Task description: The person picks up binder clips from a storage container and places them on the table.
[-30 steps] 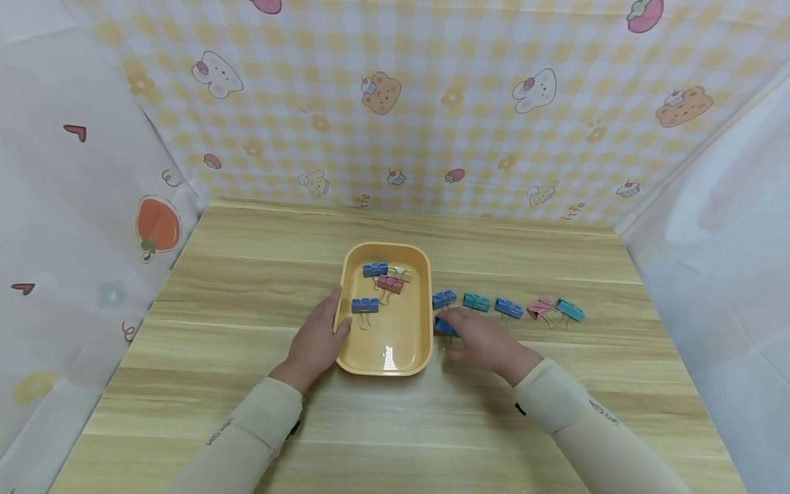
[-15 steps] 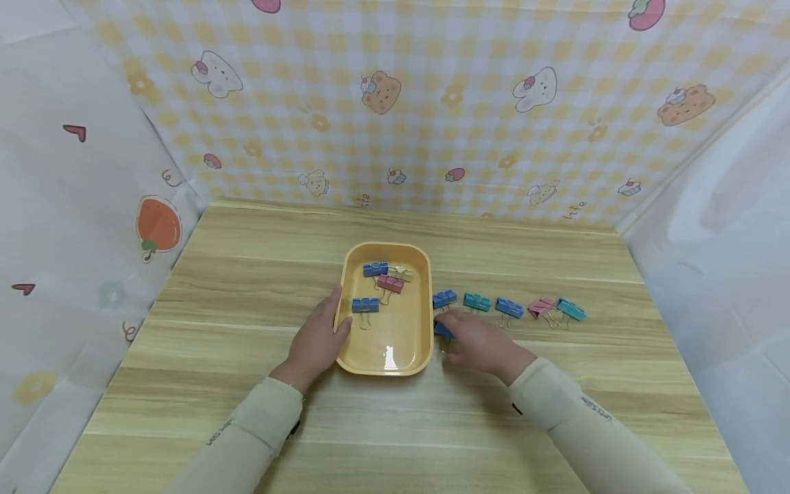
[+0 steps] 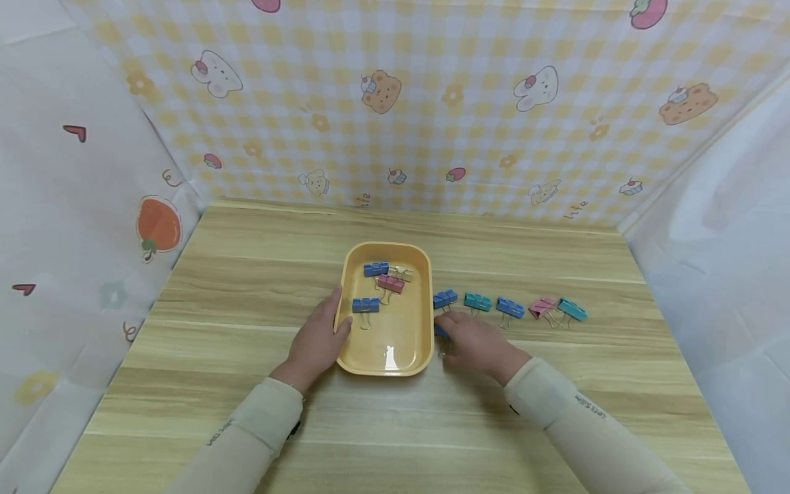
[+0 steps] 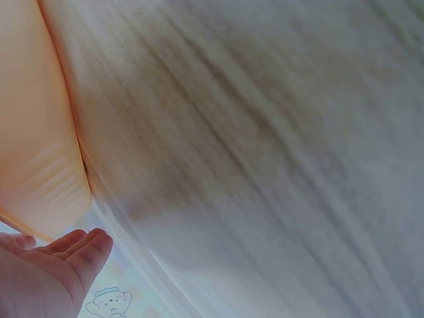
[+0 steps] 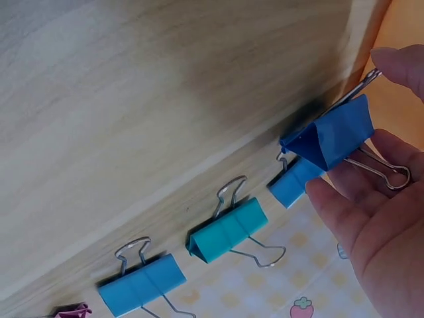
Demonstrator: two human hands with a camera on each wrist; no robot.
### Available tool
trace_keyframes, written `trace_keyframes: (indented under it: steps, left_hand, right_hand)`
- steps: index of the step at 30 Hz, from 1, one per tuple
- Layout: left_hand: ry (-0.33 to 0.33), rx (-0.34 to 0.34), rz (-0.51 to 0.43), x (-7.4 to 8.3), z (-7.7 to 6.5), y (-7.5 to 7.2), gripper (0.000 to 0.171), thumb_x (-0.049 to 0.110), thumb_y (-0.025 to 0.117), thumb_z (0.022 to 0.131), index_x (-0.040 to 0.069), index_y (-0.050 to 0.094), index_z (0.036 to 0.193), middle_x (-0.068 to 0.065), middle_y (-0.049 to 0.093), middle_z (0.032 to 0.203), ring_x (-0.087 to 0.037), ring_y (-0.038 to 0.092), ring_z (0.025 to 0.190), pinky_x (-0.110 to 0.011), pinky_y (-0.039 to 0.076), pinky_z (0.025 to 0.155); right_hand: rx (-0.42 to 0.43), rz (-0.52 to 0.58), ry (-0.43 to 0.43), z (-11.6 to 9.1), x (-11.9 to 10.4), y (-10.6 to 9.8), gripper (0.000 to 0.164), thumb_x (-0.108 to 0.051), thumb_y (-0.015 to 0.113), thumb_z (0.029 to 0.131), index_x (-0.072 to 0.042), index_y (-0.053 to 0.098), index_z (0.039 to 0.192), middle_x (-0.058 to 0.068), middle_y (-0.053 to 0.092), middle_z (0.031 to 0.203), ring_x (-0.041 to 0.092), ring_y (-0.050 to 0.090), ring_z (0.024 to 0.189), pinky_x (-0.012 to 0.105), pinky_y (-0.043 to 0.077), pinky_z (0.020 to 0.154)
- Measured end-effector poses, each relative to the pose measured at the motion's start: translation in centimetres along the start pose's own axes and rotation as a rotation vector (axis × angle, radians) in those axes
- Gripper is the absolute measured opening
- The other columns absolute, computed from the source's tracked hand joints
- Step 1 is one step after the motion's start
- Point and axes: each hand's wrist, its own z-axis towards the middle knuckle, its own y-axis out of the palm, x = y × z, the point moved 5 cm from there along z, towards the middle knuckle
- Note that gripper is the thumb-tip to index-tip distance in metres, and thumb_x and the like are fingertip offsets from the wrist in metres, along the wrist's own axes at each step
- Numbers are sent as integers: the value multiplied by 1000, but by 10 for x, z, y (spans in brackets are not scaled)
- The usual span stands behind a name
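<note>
Since the first head view, the right hand point(image 3: 478, 343) and its sleeve point(image 3: 586, 425) have shifted slightly left, closer to the yellow tray point(image 3: 385, 350); the held blue clip point(image 5: 344, 132) has gone with them, while the tray itself and the left hand point(image 3: 315, 339) have stayed put.

The right hand comes in from the right of the tray, forearm slanting up from the near corner. It grips the held blue clip by its wire handles, thumb against one and fingers bent beneath the other, just beside the tray's right wall. From the head view the hand hides much of this clip; whether it touches the tray or table point(image 3: 259, 247), I cannot tell.

The left hand lies along the tray's left wall, fingers extended along the outside and thumb at the rim; its forearm slants in from the near left of the tray.

Inside the tray, toward its far end, a dark blue clip point(image 3: 376, 269), a pale yellow clip point(image 3: 404, 274) and a pink clip point(image 3: 391, 283) lie close together; a lone blue clip point(image 3: 366, 305) lies nearer, by the left wall. Running out to the right of the tray is a row: a nearest blue clip point(image 3: 445, 298) just beside it, then a green-teal clip point(image 3: 478, 300), a middle blue clip point(image 3: 509, 307), a rose clip point(image 3: 543, 306) and an outermost teal clip point(image 3: 572, 308).
</note>
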Motion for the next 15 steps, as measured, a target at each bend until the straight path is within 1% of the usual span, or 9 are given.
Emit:
trace_keyframes:
  steps: [6,10,15]
  left_hand:
    - [0,8,-7,0,0,-1,67,30,47,100,9,15,156,-19,29,155,-37,28,142,-52,26,114]
    - [-4,4,-7,0,0,0,67,30,46,100,9,14,156,-19,29,155,-37,28,142,-52,27,114]
    - [-2,-1,-5,1,0,0,68,30,47,100,9,14,156,-19,29,155,-37,28,142,-52,26,114]
  right_hand:
    - [11,-14,-26,1,-2,3,63,-17,78,78,-5,53,134,10,57,131,28,52,124,43,44,103]
    - [-10,-29,-12,1,-2,5,63,-19,78,79,-6,52,135,9,55,132,27,51,124,42,45,102]
    - [-26,-18,4,1,-2,5,63,-20,78,79,-7,52,136,8,55,132,26,51,122,41,45,102]
